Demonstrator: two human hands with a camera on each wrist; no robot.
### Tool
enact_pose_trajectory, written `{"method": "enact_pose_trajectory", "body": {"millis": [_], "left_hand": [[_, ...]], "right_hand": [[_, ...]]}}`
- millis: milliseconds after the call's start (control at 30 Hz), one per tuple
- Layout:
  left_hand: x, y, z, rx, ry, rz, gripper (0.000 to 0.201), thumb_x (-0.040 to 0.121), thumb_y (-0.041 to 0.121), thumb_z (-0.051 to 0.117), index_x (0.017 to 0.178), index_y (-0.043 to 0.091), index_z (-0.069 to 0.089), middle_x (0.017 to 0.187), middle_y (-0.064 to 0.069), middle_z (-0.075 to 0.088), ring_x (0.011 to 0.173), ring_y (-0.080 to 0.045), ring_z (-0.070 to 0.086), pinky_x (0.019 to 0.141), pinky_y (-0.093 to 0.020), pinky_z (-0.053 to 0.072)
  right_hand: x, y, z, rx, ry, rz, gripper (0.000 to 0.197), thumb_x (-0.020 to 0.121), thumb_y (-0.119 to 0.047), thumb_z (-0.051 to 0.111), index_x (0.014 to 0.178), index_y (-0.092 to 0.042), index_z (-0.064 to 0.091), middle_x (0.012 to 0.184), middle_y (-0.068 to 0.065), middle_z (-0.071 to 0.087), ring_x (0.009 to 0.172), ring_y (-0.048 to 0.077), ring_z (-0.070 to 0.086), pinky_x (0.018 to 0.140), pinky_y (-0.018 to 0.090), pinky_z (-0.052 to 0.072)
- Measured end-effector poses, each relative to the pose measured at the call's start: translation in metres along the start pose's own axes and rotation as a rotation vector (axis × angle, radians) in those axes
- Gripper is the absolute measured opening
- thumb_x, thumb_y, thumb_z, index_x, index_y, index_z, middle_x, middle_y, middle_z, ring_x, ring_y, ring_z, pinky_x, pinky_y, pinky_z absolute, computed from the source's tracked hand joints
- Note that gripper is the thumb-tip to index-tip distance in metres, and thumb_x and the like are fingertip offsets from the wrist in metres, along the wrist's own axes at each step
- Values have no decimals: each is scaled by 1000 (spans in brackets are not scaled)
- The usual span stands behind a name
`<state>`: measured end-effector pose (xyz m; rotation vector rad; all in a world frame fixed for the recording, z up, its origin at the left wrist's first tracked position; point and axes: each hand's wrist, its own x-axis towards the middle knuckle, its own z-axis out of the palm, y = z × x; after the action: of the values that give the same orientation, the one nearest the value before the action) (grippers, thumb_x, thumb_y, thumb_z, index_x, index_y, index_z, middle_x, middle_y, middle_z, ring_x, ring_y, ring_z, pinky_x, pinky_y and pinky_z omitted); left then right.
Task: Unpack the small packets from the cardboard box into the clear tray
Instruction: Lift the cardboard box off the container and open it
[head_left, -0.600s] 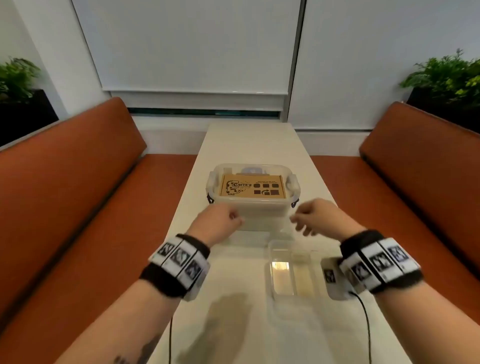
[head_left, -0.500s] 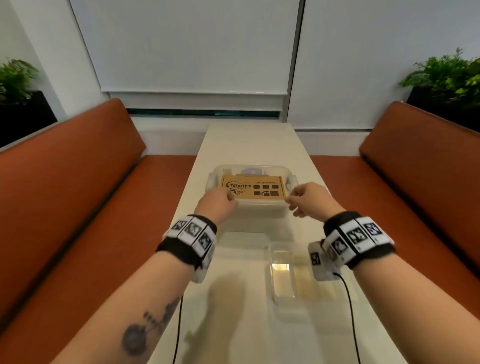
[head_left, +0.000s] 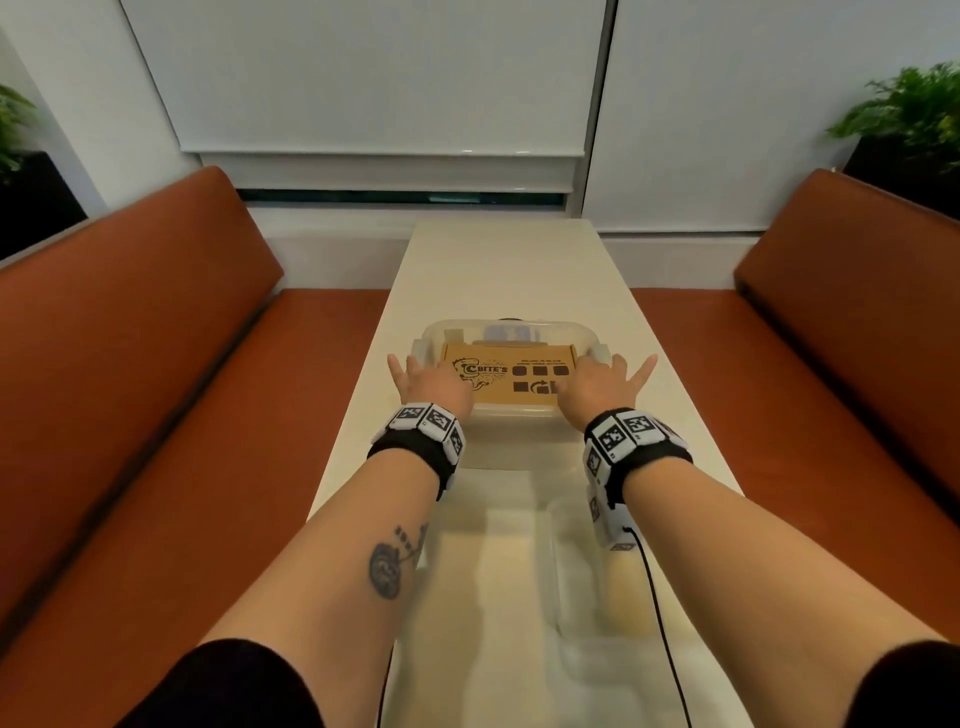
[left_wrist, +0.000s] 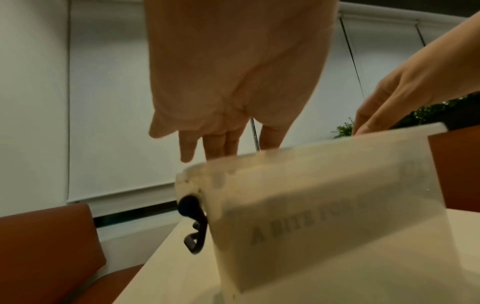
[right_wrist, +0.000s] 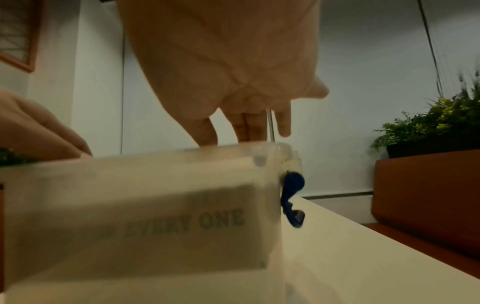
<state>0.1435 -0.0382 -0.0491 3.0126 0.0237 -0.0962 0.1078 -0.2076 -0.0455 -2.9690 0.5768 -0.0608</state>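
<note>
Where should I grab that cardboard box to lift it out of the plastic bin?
Probably by its two short ends, from above, one hand per end. The cardboard box lies flat and wide inside the lidded plastic bin, so the lid likely comes off first, then fingers slide down beside each end.

Both forearms stretched forward, left grip (head_left: 423, 382) and right grip (head_left: 605, 384) with fingers spread, palms down

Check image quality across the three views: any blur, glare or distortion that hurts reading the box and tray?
Head view: wide-angle bowing; cardboard box print sharp, clear tray smeared near the bottom edge. Left wrist view: dim, storage bin blurred, lettering only partly legible under the left hand. Right wrist view: same blur, "EVERY ONE" readable, right hand overhead.
</note>
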Motion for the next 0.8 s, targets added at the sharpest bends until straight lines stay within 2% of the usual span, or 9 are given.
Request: {"method": "enact_pose_trajectory", "body": {"millis": [133, 233, 333, 400, 467, 667, 800], "left_hand": [[7, 2, 12, 30, -13, -36, 47, 96, 47, 33, 124, 21, 61, 137, -9, 51, 140, -32, 21, 114, -53, -13], [10, 5, 13, 20, -44, -75, 47, 96, 46, 33, 125, 22, 61, 141, -8, 47, 142, -31, 15, 113, -54, -15], [13, 4, 14, -40, -77, -101, 47, 94, 47, 37, 128, 21, 57, 147, -7, 39, 145, -29, 7, 111, -56, -18], [15, 2, 14, -80, -91, -105, 51, 92, 51, 40, 131, 20, 53, 152, -9, 31, 146, -28, 3, 111, -56, -18], [16, 0, 14, -113, -95, -105, 55, 91, 54, 43, 132, 18, 50, 153, -11, 28, 147, -28, 1, 111, -56, -17], [14, 0, 14, -179, -61, -90, 63, 90, 57, 46, 139, 17, 40, 151, -9, 33, 147, -30, 4, 113, -55, -13], [14, 0, 19, -272, 39, -97, 60, 87, 57, 53, 134, 21, 42, 143, -8, 45, 146, -28, 8, 114, -53, -10]], "right_hand": [[5, -2, 12, -82, -38, -13, 44, 97, -39, 27, 108, -17, 63, 114, 2, 62, 129, 32, 37, 107, 61, -21], [7, -2, 20, -19, -49, 5, 49, 97, -44, 22, 116, -23, 63, 128, 3, 55, 138, 33, 25, 105, 61, -22], [9, -1, 24, 91, -53, 50, 45, 96, -45, 29, 122, -23, 59, 138, 4, 47, 142, 28, 15, 106, 61, -20], [12, 1, 25, 127, -49, 83, 51, 94, -51, 32, 127, -19, 54, 140, 6, 44, 143, 25, 13, 109, 60, -18], [14, 3, 26, 155, -27, 86, 52, 93, -55, 37, 129, -20, 49, 139, 6, 46, 143, 25, 15, 110, 61, -15], [14, 6, 26, 269, 53, 71, 60, 83, -63, 52, 124, -19, 48, 127, 4, 56, 139, 26, 25, 111, 59, -10], [12, 6, 27, 365, 123, 74, 60, 79, -63, 57, 119, -20, 48, 121, 2, 59, 136, 25, 29, 112, 57, -10]]}}
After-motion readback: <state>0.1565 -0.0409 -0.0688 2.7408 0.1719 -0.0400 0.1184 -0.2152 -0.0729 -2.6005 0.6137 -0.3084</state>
